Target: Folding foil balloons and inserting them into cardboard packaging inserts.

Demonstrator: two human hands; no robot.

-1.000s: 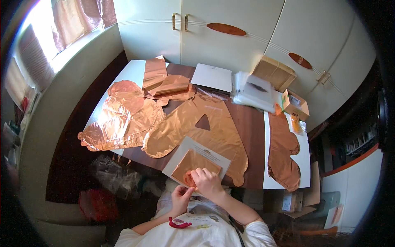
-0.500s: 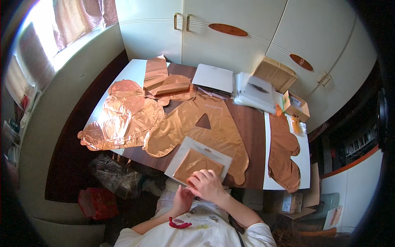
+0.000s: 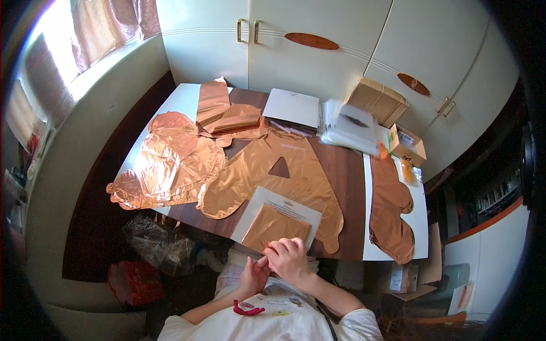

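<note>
A flat packet with a pale printed card and a folded copper-coloured foil balloon (image 3: 278,223) lies at the table's near edge, over a spread foil balloon. My right hand (image 3: 289,261) is closed at the packet's near edge, its fingers bent over that edge. Just left of it and lower, my left hand (image 3: 254,277) is closed, with its fingertips meeting the right hand's. What the left fingers pinch is too small to make out. The spread copper foil balloon, shaped like a letter A (image 3: 307,170), has a triangular hole in its middle.
More copper foil balloons (image 3: 182,156) lie in a heap at left, and another curved one (image 3: 389,210) at right. At the back are a white stack (image 3: 292,108), clear plastic sleeves (image 3: 348,128) and cardboard boxes (image 3: 380,101). A red bag (image 3: 135,282) is below the table.
My right hand has slid off the middle of the folded foil toward the packet's near edge and curled its fingers. More of the foil shows. My left hand has hardly moved.
</note>
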